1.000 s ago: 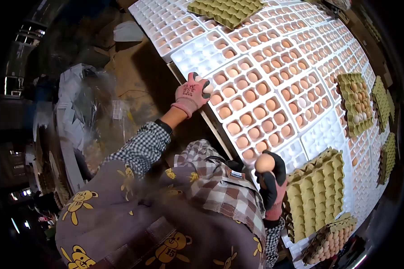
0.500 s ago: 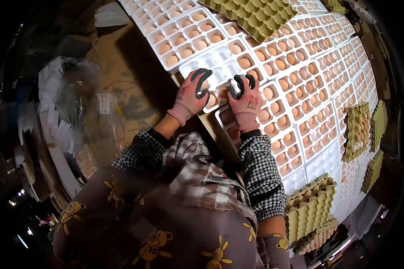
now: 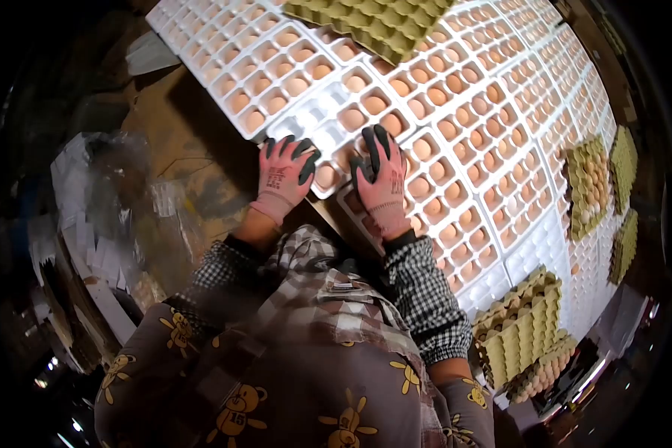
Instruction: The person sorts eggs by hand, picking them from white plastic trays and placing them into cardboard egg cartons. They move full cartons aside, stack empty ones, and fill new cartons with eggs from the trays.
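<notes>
Both hands wear pink gloves with dark fingertips. My left hand [image 3: 286, 175] lies over the near-left edge of a partly filled white foam tray [image 3: 300, 123], its fingers spread. No egg shows in it. Beside its thumb a brown egg [image 3: 326, 177] sits in a corner compartment. My right hand [image 3: 384, 179] is over the same tray's near-right side, thumb and fingers apart. Another egg [image 3: 345, 157] lies next to its fingertips, partly hidden. Farther up the tray, an egg [image 3: 352, 118] sits in a middle compartment, and several compartments at the left show bare white foam.
Egg-filled foam trays [image 3: 467, 153] spread to the right and far side. A green pulp tray [image 3: 373, 26] lies across the top. More pulp trays [image 3: 519, 317] are stacked at the lower right. Clear plastic and white scraps [image 3: 104, 201] lie at left.
My left hand has drawn back toward the tray's left edge, and its fingers have spread. The right hand's fingers have straightened. A middle compartment now shows an egg. The whole view has shifted.
</notes>
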